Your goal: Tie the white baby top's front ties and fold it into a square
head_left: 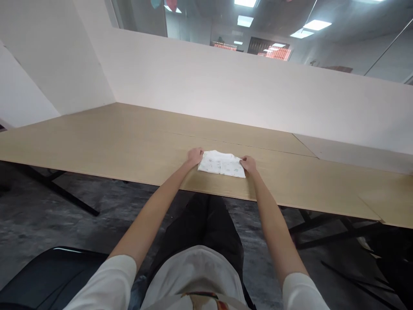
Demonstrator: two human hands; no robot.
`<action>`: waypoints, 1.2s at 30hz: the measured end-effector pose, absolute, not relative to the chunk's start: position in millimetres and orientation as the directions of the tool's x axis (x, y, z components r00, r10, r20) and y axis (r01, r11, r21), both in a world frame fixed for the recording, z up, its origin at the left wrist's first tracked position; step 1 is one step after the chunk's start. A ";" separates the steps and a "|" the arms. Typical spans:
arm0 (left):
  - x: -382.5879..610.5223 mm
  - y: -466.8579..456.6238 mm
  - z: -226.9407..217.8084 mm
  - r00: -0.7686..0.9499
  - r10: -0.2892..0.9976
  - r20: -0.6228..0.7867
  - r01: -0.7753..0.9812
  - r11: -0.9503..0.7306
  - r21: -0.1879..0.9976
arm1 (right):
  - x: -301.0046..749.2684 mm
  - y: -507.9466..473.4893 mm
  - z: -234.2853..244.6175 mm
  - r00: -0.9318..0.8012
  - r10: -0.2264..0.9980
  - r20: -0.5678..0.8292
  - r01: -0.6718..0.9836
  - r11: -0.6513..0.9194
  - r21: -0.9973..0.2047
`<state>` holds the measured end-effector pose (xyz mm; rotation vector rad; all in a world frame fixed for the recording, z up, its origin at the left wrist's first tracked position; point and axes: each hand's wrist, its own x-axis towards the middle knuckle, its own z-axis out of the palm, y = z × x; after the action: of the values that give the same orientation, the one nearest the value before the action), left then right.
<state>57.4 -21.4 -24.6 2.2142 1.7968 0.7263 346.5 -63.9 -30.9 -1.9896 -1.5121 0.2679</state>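
A folded white garment (221,164) with small scattered prints lies on the wooden-topped table (135,142), a little back from its front edge. A line runs down its middle, and its far edge is curved. My left hand (195,155) grips the garment's left upper edge, with the fingers closed on the cloth. At the opposite side, my right hand (248,163) pinches the right upper edge between thumb and fingers. The fabric lies mostly flat between both hands.
Behind the table stands a white wall (206,82) with a glass window (226,26) above it. A black chair (54,277) is at the lower left. Black table legs (61,191) show beneath the tabletop, over a dark grey floor (106,224).
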 end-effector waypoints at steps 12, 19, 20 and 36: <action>40.9 -14.4 -59.0 0.300 0.900 0.317 0.700 -0.434 0.567 | 350.8 -74.3 -57.8 0.296 0.910 0.291 0.760 -0.040 -0.649; 40.5 -22.4 -59.2 0.284 0.909 0.304 0.658 -0.415 0.628 | 350.6 -78.3 -58.7 0.315 0.910 0.271 0.738 -0.055 -0.673; 40.6 -23.3 -58.9 0.285 0.910 0.302 0.654 -0.415 0.632 | 350.2 -78.6 -58.5 0.322 0.908 0.270 0.740 -0.063 -0.670; 42.0 -25.9 -56.2 0.242 0.930 0.276 0.660 -0.367 0.656 | 346.7 -84.6 -55.8 0.310 0.902 0.301 0.811 -0.086 -0.578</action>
<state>42.0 -25.9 -56.2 2.1159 1.4553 0.9037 346.7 -84.6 -55.8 -1.9090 -1.5177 0.1719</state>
